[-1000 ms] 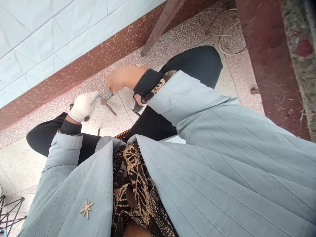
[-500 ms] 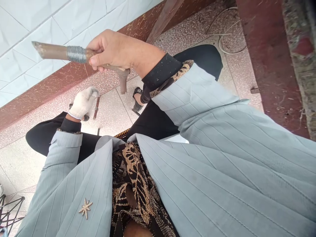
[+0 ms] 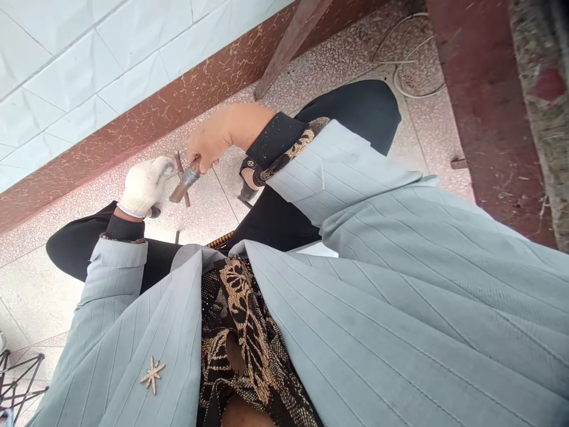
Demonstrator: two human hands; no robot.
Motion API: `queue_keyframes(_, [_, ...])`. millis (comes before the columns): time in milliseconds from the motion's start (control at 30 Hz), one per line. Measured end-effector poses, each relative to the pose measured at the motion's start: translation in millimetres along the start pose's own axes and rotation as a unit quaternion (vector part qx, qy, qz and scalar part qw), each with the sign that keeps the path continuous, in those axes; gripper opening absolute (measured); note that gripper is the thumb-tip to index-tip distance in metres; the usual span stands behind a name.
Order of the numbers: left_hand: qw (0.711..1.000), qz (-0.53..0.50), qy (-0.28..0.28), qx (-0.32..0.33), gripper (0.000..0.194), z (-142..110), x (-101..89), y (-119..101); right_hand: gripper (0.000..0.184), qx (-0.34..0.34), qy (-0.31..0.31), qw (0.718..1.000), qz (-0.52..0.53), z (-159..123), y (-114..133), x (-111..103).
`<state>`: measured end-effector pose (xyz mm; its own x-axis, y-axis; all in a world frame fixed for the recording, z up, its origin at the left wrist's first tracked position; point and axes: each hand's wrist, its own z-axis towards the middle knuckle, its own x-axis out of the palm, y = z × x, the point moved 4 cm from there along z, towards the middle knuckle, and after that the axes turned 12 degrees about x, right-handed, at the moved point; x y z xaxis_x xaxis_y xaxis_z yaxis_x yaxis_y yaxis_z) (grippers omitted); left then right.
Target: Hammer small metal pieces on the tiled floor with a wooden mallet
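My right hand [image 3: 208, 139], bare, is closed around a brown wooden stick [image 3: 178, 193] with grey wire [image 3: 191, 176] wound round it. The stick tilts down to the left, and its other end is hidden in the hand. My left hand [image 3: 144, 184] wears a white knitted glove and has its fingers curled in. Just right of the gloved fingertips is a thin reddish-brown stick [image 3: 186, 198], which the wire-wound stick crosses in view. Whether the glove grips that thin stick or a strand on it, I cannot tell.
A tiled wall [image 3: 89, 71] with a brown marbled skirting [image 3: 186, 83] runs along the far side. A wooden leg [image 3: 284, 53] leans down to the floor. A dark red board [image 3: 480, 89] stands at the right, with a white cable [image 3: 418, 95] beside it. Folding metal legs [image 3: 22, 379] show lower left.
My right hand has swung the wire-wound stick down and toward the gloved hand, across the thin stick. The gloved hand stays nearly in place; the thin stick has shifted slightly right.
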<state>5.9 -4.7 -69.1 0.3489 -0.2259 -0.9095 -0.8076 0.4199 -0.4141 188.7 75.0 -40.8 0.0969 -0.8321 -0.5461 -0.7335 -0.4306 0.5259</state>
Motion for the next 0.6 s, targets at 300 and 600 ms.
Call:
queue_keyframes(300, [0.99, -0.117, -0.047, -0.058, 0.029, 5, 19.2, 11, 0.019, -0.164, -0.173, 0.926, 0.292, -39, 9, -37])
queue_keyframes(600, [0.991, -0.132, 0.003, -0.004, 0.025, 3, 10.4, -2, 0.023, 0.091, -0.279, 0.945, 0.145, -14, -6, -36])
